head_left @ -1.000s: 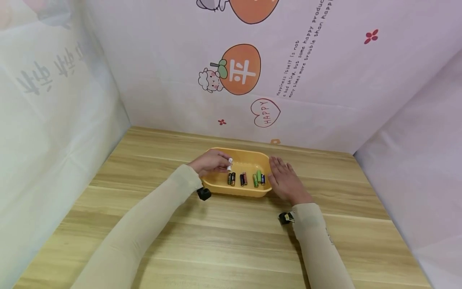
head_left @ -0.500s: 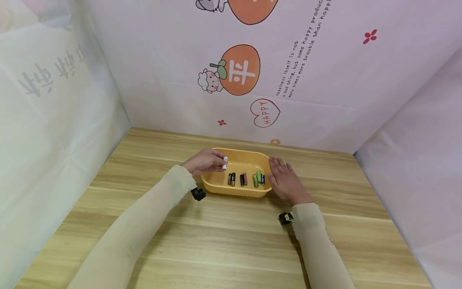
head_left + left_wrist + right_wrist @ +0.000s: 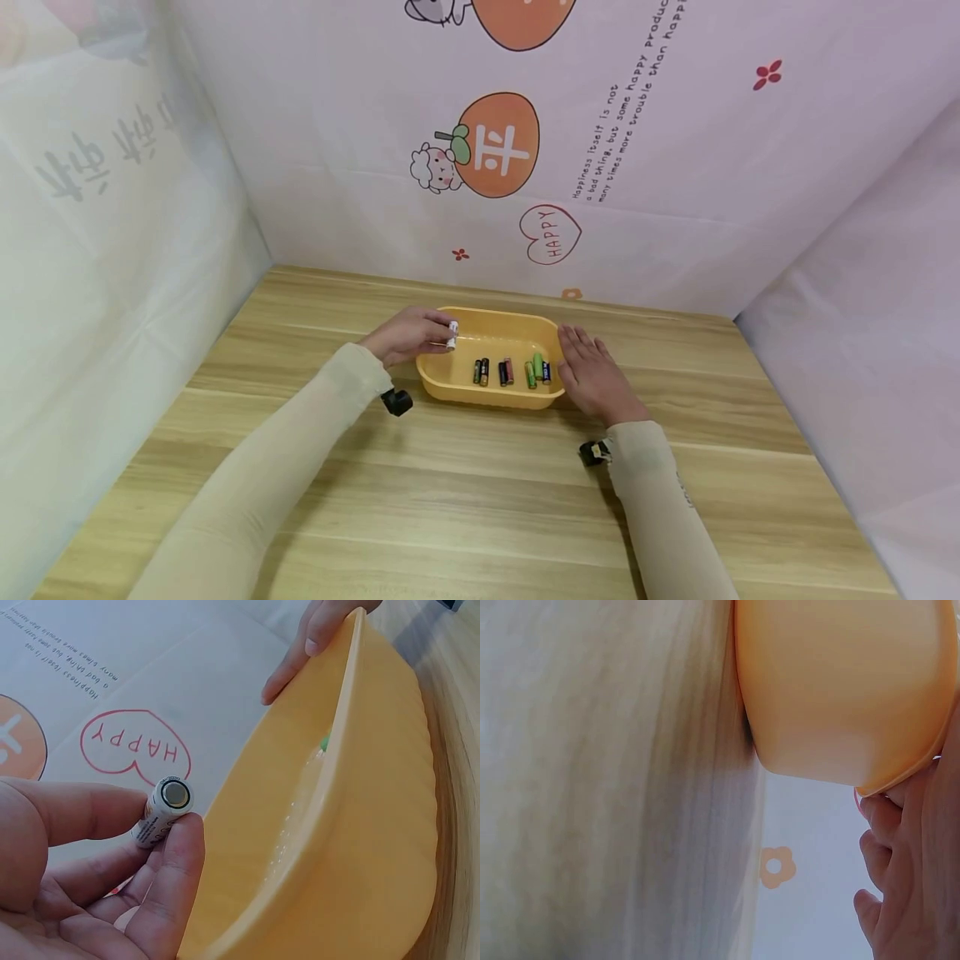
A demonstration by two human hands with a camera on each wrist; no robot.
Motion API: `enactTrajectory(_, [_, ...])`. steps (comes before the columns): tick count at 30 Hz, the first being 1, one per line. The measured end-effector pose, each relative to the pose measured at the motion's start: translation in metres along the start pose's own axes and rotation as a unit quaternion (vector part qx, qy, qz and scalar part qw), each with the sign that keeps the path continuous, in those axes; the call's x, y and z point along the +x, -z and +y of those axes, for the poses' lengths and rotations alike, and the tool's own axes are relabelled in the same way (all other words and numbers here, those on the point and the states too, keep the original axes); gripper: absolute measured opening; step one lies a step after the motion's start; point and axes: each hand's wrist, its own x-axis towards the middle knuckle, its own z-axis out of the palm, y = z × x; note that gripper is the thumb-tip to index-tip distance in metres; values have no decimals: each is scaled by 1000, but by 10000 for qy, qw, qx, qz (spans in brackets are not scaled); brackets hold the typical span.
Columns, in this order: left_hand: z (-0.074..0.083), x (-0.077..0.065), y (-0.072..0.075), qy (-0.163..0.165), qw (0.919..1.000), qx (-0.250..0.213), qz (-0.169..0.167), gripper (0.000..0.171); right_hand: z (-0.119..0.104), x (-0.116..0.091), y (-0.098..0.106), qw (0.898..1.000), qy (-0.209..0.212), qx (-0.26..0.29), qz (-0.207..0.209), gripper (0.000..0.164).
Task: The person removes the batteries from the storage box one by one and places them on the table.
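My left hand (image 3: 408,335) pinches a white battery (image 3: 453,335) between thumb and fingers, above the left end of a yellow plastic basin (image 3: 480,397). In the left wrist view the battery (image 3: 155,819) points its flat metal end at the camera. My right hand (image 3: 597,379) rests at the basin's right rim with its fingers straight. Inside the basin several batteries lie in three groups. A dark pair with a black battery (image 3: 485,372) is at left, a dark one beside a pinkish battery (image 3: 509,371) in the middle, and a green battery (image 3: 538,367) among others at right.
The basin stands on a wood-grain table (image 3: 480,500) near the back wall (image 3: 360,192), which is a white printed sheet. Similar sheets hang at left and right. Each wrist carries a small black camera (image 3: 397,402).
My left hand has moved left with the white battery, from over the basin's inside to its left end. The right hand and the batteries in the basin have stayed put.
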Motion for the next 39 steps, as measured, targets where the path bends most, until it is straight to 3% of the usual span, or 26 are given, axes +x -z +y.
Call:
enactTrajectory(14, [-1,-11,20,-162,9994,41,314,42,1,1,-1,10000,-58,63,-24,57])
enactTrajectory(30, [-9,-20,43,-342,9984,210,408,41,0,1,-1,10000,-21,-4,47,57])
enactTrajectory(39, [-18,-27,58,-259,9977,214,584,48,0,1,-2,10000,-36,1,60,57])
